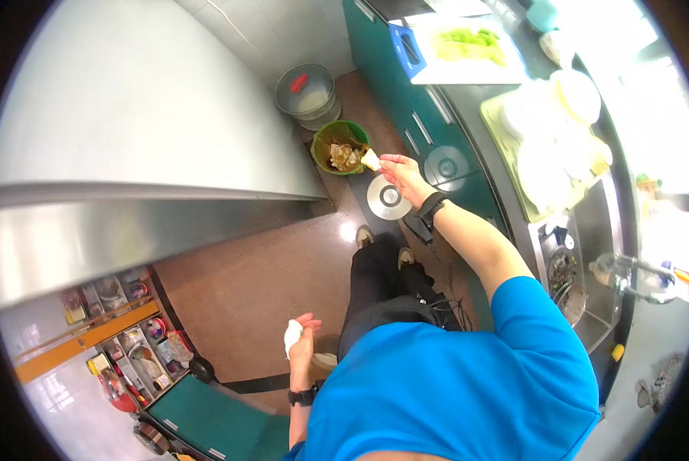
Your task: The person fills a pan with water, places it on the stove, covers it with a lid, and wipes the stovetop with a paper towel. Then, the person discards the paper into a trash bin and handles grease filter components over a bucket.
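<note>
My right hand [404, 175] reaches out above the floor and pinches a small pale yellow-white scrap [371, 160] between its fingertips. The scrap is at the near right rim of a green bin [320, 163], which has brownish and pale scraps [346, 157] inside. My left hand [304, 343] is low by my left side, its fingers curled around a white object [291, 335]. What this white object is I cannot make out.
Behind the bin stands a metal bucket [321, 115] with something red in it. On the right counter are a white cutting board [467, 73] with chopped green vegetable, a light green tray [525, 192] and a sink [604, 311]. A round metallic disc [377, 206] is near the bin.
</note>
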Tool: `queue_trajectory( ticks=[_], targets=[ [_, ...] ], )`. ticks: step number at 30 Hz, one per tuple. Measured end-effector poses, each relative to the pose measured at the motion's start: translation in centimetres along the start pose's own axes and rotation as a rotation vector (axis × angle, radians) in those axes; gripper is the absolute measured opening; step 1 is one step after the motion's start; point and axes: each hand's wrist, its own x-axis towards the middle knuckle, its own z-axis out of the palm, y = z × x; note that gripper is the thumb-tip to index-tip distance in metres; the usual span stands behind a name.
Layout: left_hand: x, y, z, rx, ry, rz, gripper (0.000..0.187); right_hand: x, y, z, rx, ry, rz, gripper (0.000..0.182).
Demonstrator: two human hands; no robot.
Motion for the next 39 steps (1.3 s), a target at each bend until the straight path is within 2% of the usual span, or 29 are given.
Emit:
queue_trajectory(
  ticks=[6, 11, 14, 18, 19, 20, 22, 23, 25, 26, 28, 30, 33, 34, 36, 37, 39],
  targets=[
    [3.7, 2.9, -3.5, 0.009, 0.113, -0.081, 0.027, 10.8, -0.4, 7.6, -0.001, 0.043, 0.029, 0.02],
    [4.5, 2.8, -5.0, -0.086, 0.178, -0.069, 0.027, 17.0, 1.8, 9.2, -0.007, 0.046, 0.077, 0.027],
    [4.6, 4.3, -4.6, -0.064, 0.203, -0.134, 0.027, 17.0, 2.4, 9.0, -0.015, 0.1, 0.097, 0.028],
    [7.1, 5.5, -3.4, 0.002, 0.036, -0.086, 0.026, 12.1, 1.8, 6.4, -0.058, -0.202, 0.078, 0.031],
    [8.0, 6.4, -2.5, 0.015, 0.006, -0.093, 0.026, 11.4, 3.1, 5.0, -0.02, -0.327, 0.003, 0.032],
    [9.0, 6.1, -2.5, 0.027, -0.055, -0.068, 0.026, 6.7, 0.5, 5.6, -0.032, -0.321, -0.001, 0.031],
    [8.7, 8.0, -2.0, 0.109, -0.131, -0.035, 0.025, 0.9, -0.4, 5.2, -0.03, -0.364, 0.015, 0.029],
    [8.4, 9.5, -1.3, 0.145, -0.223, -0.02, 0.025, -2.3, -1.4, 5.0, -0.11, -0.357, -0.023, 0.027],
    [7.9, 13.1, -1.0, 0.214, -0.271, 0.037, 0.024, -9.2, -3.2, 4.4, -0.223, -0.348, -0.135, 0.024],
    [3.9, 13.3, 1.8, 0.246, -0.298, 0.048, 0.024, -14.4, -4.3, 0.3, -0.257, -0.379, -0.195, 0.023],
    [6.0, 15.8, 4.0, 0.359, -0.472, 0.139, 0.022, -19.0, -6.3, -3.3, -0.311, -0.27, -0.278, 0.022],
    [6.0, 17.3, 7.9, 0.404, -0.521, 0.189, 0.02, -24.2, -7.0, -9.2, -0.265, -0.148, -0.366, 0.021],
    [3.3, 19.7, 12.6, 0.55, -0.591, 0.33, 0.018, -34.5, -8.4, -18.1, -0.287, 0.17, -0.353, 0.019],
    [2.4, 20.3, 14.5, 0.571, -0.607, 0.345, 0.018, -37.3, -7.6, -21.7, -0.172, 0.276, -0.328, 0.019],
    [0.1, 20.7, 18.9, 0.618, -0.732, 0.435, 0.017, -43.9, -7.0, -29.4, -0.144, 0.594, -0.278, 0.018],
    [-0.9, 20.3, 21.1, 0.625, -0.771, 0.5, 0.015, -45.7, -3.9, -35.4, -0.299, 0.791, -0.3, 0.017],
    [-5.2, 20.1, 26.0, 0.659, -0.807, 0.57, 0.013, -50.9, -1.2, -44.6, -0.377, 1.071, -0.25, 0.016]
  ],
)
